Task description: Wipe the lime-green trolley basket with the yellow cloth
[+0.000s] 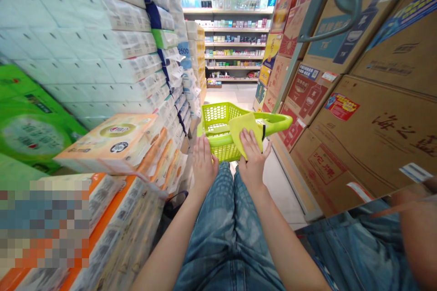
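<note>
A lime-green plastic shopping basket (218, 120) stands on the floor ahead of my knees in a shop aisle. My right hand (253, 157) lies with fingers stretched out on a yellow-green cloth (245, 132) draped over the basket's near rim. My left hand (204, 160) rests flat, fingers together and extended, against the basket's near wall. Neither hand is wrapped round anything. My legs in blue jeans (225, 232) fill the lower middle of the view.
Stacked tissue packs (112, 50) line the left side, with orange-trimmed packs (119, 145) low down. Brown cartons (372, 132) are piled on the right, with a grey-green trolley handle (336, 7) above. Shelves of goods (235, 45) close the far end. Another person's denim leg (368, 245) is at lower right.
</note>
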`<state>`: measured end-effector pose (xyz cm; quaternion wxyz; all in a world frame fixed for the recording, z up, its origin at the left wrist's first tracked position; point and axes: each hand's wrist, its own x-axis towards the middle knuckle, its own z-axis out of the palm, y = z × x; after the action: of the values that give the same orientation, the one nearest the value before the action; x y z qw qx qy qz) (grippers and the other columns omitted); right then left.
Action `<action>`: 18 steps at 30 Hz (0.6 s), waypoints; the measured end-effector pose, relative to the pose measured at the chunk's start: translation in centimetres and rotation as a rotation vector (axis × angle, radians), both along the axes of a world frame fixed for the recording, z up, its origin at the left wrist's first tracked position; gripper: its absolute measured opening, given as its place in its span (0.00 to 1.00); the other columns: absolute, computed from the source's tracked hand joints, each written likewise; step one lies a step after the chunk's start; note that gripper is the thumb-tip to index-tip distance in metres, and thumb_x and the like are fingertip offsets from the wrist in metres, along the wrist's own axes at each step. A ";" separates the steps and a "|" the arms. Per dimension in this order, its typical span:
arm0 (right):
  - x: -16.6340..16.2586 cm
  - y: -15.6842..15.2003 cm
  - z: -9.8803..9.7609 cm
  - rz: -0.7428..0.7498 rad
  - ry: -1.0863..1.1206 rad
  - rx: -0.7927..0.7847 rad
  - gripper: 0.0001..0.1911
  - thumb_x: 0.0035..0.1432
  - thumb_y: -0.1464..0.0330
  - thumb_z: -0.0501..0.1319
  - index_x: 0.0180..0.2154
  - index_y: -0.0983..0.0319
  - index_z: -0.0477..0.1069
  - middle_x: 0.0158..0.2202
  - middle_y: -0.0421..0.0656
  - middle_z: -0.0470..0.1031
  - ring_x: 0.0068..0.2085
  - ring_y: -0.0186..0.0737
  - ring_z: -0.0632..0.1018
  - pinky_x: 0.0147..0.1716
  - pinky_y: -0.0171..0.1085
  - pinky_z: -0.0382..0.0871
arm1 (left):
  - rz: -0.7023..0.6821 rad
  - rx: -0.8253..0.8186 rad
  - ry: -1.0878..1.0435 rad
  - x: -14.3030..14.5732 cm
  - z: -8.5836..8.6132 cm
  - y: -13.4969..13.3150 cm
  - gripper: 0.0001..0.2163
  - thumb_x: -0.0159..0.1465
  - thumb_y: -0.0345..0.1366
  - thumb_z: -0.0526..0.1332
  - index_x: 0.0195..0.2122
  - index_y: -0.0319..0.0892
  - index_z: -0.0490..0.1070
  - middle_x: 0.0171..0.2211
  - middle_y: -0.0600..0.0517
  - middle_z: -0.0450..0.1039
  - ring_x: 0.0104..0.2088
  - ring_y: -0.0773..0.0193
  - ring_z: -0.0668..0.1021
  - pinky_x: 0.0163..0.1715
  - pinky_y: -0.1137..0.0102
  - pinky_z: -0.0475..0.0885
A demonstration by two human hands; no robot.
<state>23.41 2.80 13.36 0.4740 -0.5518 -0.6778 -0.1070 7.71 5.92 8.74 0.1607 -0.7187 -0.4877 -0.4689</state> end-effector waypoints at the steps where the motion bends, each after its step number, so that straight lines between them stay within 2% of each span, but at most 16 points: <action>1: -0.7 -0.1 0.0 0.007 0.004 -0.008 0.41 0.52 0.81 0.47 0.67 0.55 0.55 0.66 0.44 0.64 0.68 0.42 0.61 0.67 0.60 0.24 | 0.000 0.000 -0.005 0.0 0.0 0.0 0.35 0.65 0.27 0.53 0.72 0.35 0.37 0.70 0.35 0.50 0.71 0.51 0.48 0.68 0.49 0.54; 5: -4.6 -0.9 -0.2 0.132 -0.044 -0.028 0.38 0.55 0.80 0.48 0.67 0.58 0.55 0.66 0.46 0.65 0.68 0.40 0.62 0.69 0.56 0.27 | -0.003 -0.028 -0.015 -0.2 -0.3 0.1 0.32 0.68 0.29 0.50 0.71 0.34 0.38 0.70 0.35 0.50 0.71 0.51 0.50 0.67 0.49 0.56; 8: -5.9 -1.3 -0.4 0.200 -0.084 -0.019 0.36 0.57 0.79 0.49 0.67 0.59 0.56 0.65 0.47 0.66 0.67 0.39 0.63 0.69 0.54 0.27 | 0.023 -0.047 0.004 -0.4 -0.4 0.1 0.30 0.69 0.28 0.45 0.71 0.35 0.38 0.69 0.35 0.51 0.71 0.53 0.51 0.66 0.49 0.58; 12: -3.3 -0.9 -0.7 0.205 -0.120 0.004 0.37 0.56 0.80 0.49 0.66 0.56 0.57 0.64 0.45 0.68 0.66 0.39 0.66 0.68 0.56 0.24 | 0.009 -0.008 0.032 -0.4 -0.3 0.0 0.33 0.68 0.29 0.49 0.72 0.35 0.36 0.70 0.34 0.50 0.71 0.50 0.49 0.67 0.48 0.56; 16: 0.9 0.0 -0.8 0.073 -0.059 0.036 0.39 0.54 0.80 0.48 0.66 0.55 0.57 0.65 0.45 0.66 0.67 0.41 0.64 0.68 0.59 0.27 | 0.005 0.006 0.024 -0.2 -0.1 0.0 0.35 0.66 0.27 0.51 0.72 0.35 0.35 0.70 0.35 0.50 0.71 0.51 0.48 0.68 0.49 0.54; 18: 1.7 0.2 -0.7 0.008 -0.009 0.043 0.40 0.53 0.80 0.47 0.66 0.55 0.57 0.65 0.45 0.65 0.68 0.42 0.63 0.68 0.60 0.27 | 0.006 0.006 0.008 0.0 -0.1 0.1 0.35 0.65 0.27 0.52 0.72 0.35 0.36 0.70 0.36 0.50 0.71 0.52 0.48 0.68 0.50 0.53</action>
<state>25.15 3.04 12.61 0.4829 -0.5382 -0.6799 -0.1220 7.68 5.99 8.68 0.1661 -0.7185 -0.4879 -0.4671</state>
